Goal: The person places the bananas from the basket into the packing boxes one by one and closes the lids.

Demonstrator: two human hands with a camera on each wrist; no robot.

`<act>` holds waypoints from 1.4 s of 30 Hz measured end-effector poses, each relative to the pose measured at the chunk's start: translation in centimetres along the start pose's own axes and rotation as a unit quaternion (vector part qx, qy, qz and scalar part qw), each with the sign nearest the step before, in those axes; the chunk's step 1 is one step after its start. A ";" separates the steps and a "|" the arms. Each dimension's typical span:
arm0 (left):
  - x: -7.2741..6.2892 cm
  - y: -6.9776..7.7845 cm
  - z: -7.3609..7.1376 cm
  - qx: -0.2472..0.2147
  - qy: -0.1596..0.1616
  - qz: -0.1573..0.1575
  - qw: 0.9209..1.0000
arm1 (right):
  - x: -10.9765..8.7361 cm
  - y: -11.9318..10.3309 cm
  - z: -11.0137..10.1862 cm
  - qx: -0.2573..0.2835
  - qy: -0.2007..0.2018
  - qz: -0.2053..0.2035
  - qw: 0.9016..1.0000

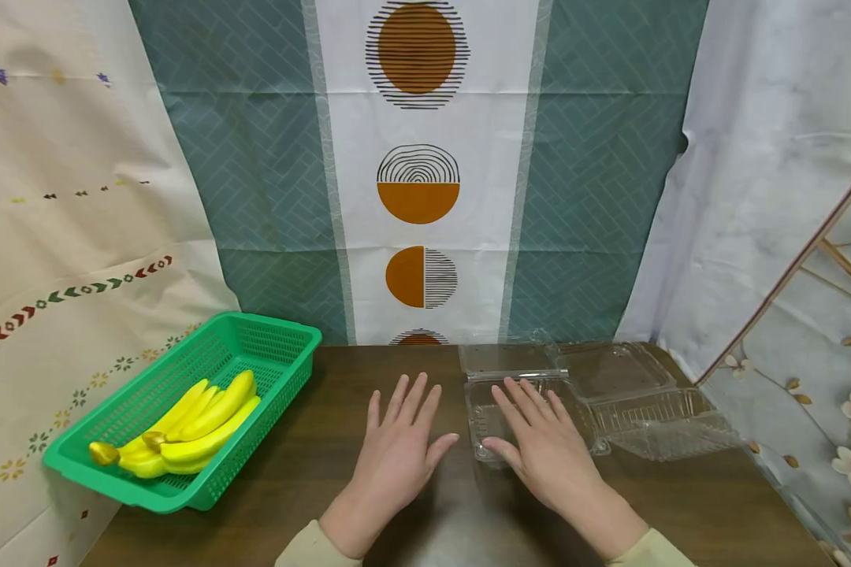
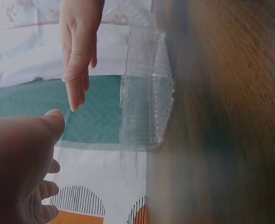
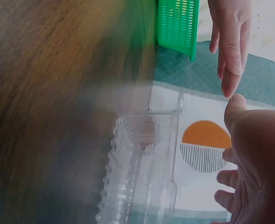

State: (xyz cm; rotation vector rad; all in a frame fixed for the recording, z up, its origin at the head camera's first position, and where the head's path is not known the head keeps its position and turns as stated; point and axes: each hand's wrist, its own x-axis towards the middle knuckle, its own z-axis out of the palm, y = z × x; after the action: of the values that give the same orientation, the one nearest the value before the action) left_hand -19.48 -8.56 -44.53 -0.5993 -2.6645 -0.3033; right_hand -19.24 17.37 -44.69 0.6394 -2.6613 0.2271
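Note:
My left hand (image 1: 397, 457) hovers palm down over the middle of the table, fingers straight and spread, holding nothing. To its right, my right hand (image 1: 544, 449) is held the same way, partly in front of a clear plastic clamshell container (image 1: 482, 409) with its lid raised. In the right wrist view, that clear container (image 3: 142, 163) stands below the hand, apart from it. A second clear clamshell container (image 1: 670, 425) lies open farther right. Off to the left, a bunch of yellow bananas (image 1: 213, 421) lies in a green plastic basket (image 1: 276, 354).
The brown wooden table (image 1: 326, 441) ends at the back against a hanging green and white cloth (image 1: 425, 126). A cream patterned cloth (image 1: 78, 260) hangs on the left, a floral one (image 1: 773, 260) on the right. The basket's near corner sits close to the table's left edge.

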 end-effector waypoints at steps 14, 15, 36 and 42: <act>0.7 1.3 0.9 -0.014 -0.020 -0.002 1.000 | -1.1 1.3 -0.1 -0.004 0.004 0.016 1.000; 0.8 1.3 1.0 -0.015 -0.019 -0.001 1.000 | -1.1 1.4 -0.1 -0.005 0.005 0.017 1.000; 1.8 2.4 2.8 -0.034 -0.040 0.000 0.999 | -2.2 3.7 0.0 -0.012 0.006 0.027 1.000; 2.1 2.9 3.2 -0.040 -0.051 0.004 0.998 | -2.7 4.4 0.1 -0.005 0.006 0.034 0.999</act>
State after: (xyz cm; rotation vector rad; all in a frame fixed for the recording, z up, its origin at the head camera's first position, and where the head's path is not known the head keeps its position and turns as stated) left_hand -20.97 -4.33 -46.15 -0.6674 -2.7576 -0.3885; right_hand -19.16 22.29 -46.18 0.5435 -2.6736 0.2360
